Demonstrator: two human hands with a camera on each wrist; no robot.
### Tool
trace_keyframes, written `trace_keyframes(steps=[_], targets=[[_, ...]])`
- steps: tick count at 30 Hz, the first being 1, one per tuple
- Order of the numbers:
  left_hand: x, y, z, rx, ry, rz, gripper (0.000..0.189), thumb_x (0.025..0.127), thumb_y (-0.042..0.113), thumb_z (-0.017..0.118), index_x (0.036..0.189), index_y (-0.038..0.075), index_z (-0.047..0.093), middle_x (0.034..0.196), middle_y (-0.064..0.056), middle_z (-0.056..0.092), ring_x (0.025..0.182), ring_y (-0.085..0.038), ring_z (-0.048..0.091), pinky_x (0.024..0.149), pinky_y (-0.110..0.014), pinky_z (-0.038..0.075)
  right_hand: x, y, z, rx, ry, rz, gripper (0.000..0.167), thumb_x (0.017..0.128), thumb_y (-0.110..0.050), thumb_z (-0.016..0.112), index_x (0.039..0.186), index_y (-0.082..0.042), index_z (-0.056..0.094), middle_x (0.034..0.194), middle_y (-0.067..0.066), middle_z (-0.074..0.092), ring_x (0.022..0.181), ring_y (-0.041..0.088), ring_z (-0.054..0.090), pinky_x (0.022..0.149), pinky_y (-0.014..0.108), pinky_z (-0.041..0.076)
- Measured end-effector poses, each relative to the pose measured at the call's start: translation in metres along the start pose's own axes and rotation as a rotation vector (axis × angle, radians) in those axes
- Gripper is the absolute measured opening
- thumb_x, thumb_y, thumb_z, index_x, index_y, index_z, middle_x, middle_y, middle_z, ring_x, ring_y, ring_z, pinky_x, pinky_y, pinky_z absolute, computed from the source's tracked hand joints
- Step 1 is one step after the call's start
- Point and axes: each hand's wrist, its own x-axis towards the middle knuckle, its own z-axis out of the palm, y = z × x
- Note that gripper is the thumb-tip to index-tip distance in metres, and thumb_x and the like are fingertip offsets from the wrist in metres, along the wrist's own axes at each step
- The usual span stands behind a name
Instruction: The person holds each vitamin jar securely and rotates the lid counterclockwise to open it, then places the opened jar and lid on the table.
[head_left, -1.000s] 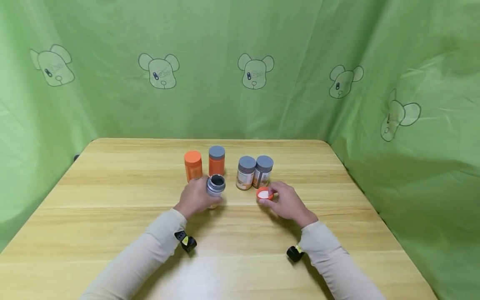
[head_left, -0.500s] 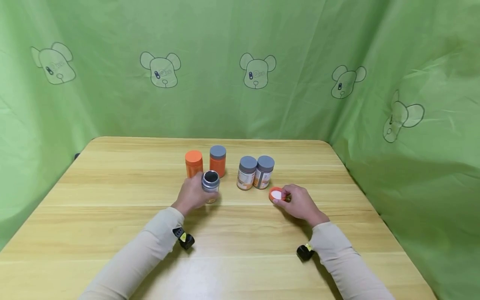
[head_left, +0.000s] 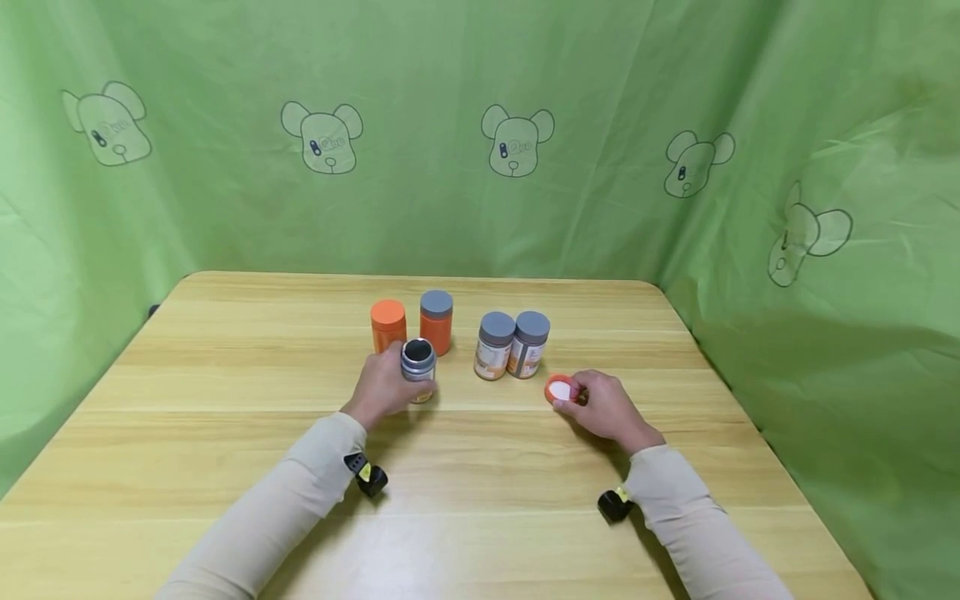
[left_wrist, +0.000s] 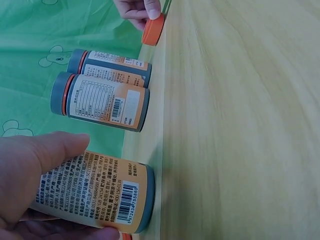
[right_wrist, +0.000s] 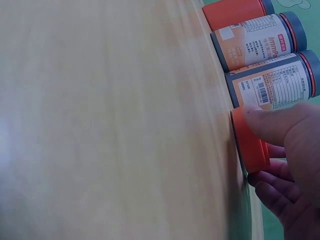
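Note:
My left hand [head_left: 380,387] grips a lidless grey jar [head_left: 420,369], fingers and thumb round its labelled side. The jar stands upright with its dark mouth facing up; in the left wrist view its orange label [left_wrist: 107,192] shows small print and a barcode. Off to the right, my right hand [head_left: 609,407] pinches an orange lid [head_left: 559,389] by its edge, white inner face upward. Seen from the right wrist, the thumb lies on the lid's side [right_wrist: 248,142], close to the tabletop. Some of the right fingers are hidden behind the lid.
Behind the left hand stand an orange jar with an orange lid [head_left: 388,319] and an orange jar with a grey lid [head_left: 436,327]. Two labelled grey-lidded jars [head_left: 492,357] stand side by side between the hands. A green curtain [head_left: 420,217] hangs beyond the wooden table [head_left: 480,500].
The right hand has carried the orange lid to the right, away from the two grey-lidded jars. My left hand has shifted the lidless jar slightly left and back, nearer the orange jars.

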Motion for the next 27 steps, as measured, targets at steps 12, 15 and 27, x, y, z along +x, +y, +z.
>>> trace_keyframes(steps=[12,15,27], targets=[[0.0009,0.0002,-0.0004,0.014,0.002,0.002,0.063,0.072,0.026,0.087,0.117,-0.002,0.054,0.103,-0.016,0.065,0.093,-0.030,0.064,0.084,-0.042,0.051,-0.0016,-0.0012,-0.0017,-0.004,-0.022,0.022,0.031,0.079,-0.021,0.081,0.073,-0.010,0.052,0.071,0.001,0.049,0.064,0.017,0.044,0.059,0.031,0.037],[0.0012,0.0000,0.0000,0.024,0.000,-0.007,0.063,0.072,0.027,0.087,0.117,-0.002,0.053,0.103,-0.016,0.065,0.094,-0.030,0.064,0.084,-0.042,0.051,-0.0012,-0.0017,-0.0014,-0.004,-0.033,0.036,0.031,0.080,-0.022,0.080,0.073,-0.010,0.052,0.071,0.001,0.049,0.064,0.017,0.044,0.059,0.031,0.037],[0.0029,-0.0005,-0.0003,0.034,-0.015,-0.025,0.066,0.073,0.027,0.086,0.120,-0.004,0.051,0.107,-0.018,0.064,0.097,-0.032,0.064,0.086,-0.044,0.050,0.0016,-0.0043,-0.0031,-0.015,-0.065,0.037,0.031,0.080,-0.024,0.079,0.072,-0.011,0.052,0.070,0.003,0.049,0.064,0.017,0.044,0.058,0.031,0.037]])
